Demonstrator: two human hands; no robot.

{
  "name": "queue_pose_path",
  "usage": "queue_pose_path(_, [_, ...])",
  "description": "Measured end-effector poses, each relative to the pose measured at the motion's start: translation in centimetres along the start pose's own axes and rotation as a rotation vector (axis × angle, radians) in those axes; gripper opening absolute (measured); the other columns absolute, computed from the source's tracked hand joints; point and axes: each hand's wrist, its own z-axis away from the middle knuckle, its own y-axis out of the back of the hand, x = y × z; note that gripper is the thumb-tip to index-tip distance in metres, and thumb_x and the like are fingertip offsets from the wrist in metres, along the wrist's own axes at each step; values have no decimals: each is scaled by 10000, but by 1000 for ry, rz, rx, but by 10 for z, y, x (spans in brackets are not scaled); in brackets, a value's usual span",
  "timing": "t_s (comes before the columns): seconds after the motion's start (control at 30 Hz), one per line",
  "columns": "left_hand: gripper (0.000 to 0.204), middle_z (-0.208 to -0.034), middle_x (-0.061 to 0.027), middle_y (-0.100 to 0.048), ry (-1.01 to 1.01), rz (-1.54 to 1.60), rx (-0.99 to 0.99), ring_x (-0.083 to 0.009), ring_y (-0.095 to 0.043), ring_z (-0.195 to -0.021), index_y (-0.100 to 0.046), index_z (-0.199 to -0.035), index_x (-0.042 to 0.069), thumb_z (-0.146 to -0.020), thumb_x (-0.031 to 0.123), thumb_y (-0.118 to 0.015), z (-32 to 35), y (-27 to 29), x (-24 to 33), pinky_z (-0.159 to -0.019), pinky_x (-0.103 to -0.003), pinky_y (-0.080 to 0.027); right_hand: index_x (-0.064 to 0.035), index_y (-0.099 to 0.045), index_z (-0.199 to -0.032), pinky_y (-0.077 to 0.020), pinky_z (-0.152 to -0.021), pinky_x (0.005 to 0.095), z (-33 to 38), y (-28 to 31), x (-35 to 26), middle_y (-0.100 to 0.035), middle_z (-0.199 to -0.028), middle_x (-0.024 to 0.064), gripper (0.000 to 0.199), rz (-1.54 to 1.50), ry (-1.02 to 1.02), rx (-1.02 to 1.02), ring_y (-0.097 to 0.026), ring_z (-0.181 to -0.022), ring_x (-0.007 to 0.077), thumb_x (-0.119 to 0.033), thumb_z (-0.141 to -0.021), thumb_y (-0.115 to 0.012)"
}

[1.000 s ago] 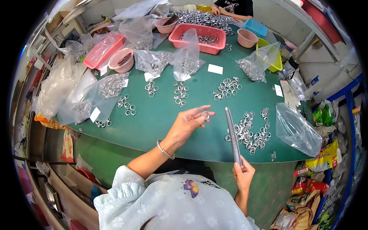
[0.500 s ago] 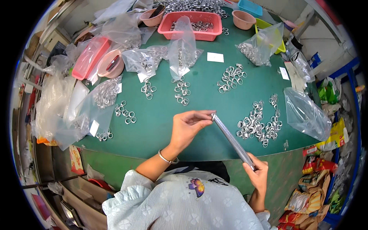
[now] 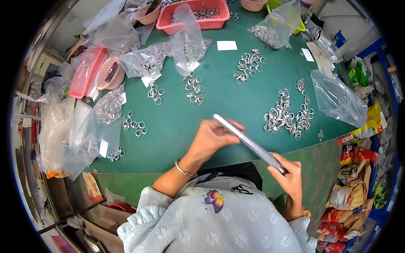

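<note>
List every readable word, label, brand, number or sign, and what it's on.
None reads clearly.
Gray rod in the right hand: light marks, too small.
Light shirt: dark lettering, creased, unclear.
White card: any writing too faint.
Yellow bag, red bag: print too small.

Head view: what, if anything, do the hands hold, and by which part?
The right hand holds the grey rod by its lower end; whether the left hand holds anything cannot be told.

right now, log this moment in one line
right hand: holding grey rod | left hand: at rod's far end | loose rings: on green table
</note>
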Motion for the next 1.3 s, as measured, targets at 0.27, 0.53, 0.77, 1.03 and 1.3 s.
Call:
queue_pose_path(0.27, [247,-976,-135,-612,-60,-70,-166,-211,-600,-933,-614,-941,-45,-701,-77,-665,4,-12,6,-797,-296,-513,38,-614,-1004,-414,-464,260,5,-2,-4,-583,-605,137,361,156,151,50,-540,-460,173,-39,-667,-719])
queue_pose_path(0.53, [260,-988,-147,-596,-89,-76,-215,-220,-596,-938,-595,-948,-55,-698,-96,-653,6,-23,8,-793,-303,-517,32,-617,-990,-412,-451,272,9,0,-7,-570,-586,136,365,174,209,76,-555,-453,206,-53,-652,-728])
queue_pose_path(0.77, [303,-906,-141,-613,-67,-40,-139,-240,-624,-865,-632,-898,-47,-632,31,-755,4,-29,8,-758,-321,-529,30,-617,-985,-416,-457,271,11,2,-10,-566,-584,124,368,200,202,90,-550,-452,202,-52,-645,-731])
queue_pose_path(1.03, [289,-885,-152,-615,-123,-47,-145,-238,-622,-835,-632,-891,-44,-626,3,-739,6,-33,12,-727,-314,-527,35,-615,-990,-410,-453,265,9,0,-9,-570,-589,113,380,131,228,104,-547,-453,188,-40,-637,-732])
queue_pose_path(1.3, [271,-871,-156,-622,-129,2,-119,-240,-613,-831,-631,-879,-43,-641,41,-731,7,-30,7,-756,-338,-505,42,-608,-1009,-400,-456,260,11,-5,-15,-565,-588,113,387,123,221,118,-525,-450,182,-29,-646,-722])
